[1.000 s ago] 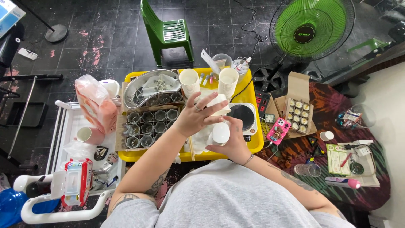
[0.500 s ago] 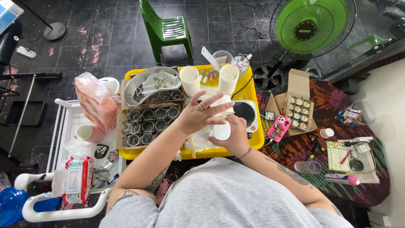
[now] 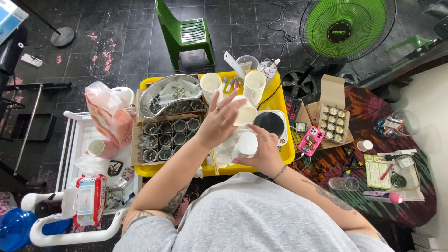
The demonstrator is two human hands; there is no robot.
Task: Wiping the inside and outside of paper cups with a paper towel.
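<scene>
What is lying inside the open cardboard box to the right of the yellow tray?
The open cardboard box holds rows of small round pieces, pale with darker centres. What they are, and anything beneath them, cannot be seen from above.

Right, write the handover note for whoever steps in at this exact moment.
Left hand: holds a white paper cup tilted above the yellow tray.
Right hand: grips a white cup, upright over the tray's near edge.
Two stacks of paper cups stand at the tray's far side; a grid of dark small moulds sits left, a round black hotplate right.
Done: cannot tell what the moulds hold.
Left: both cups are in hand, neither set down.
</scene>
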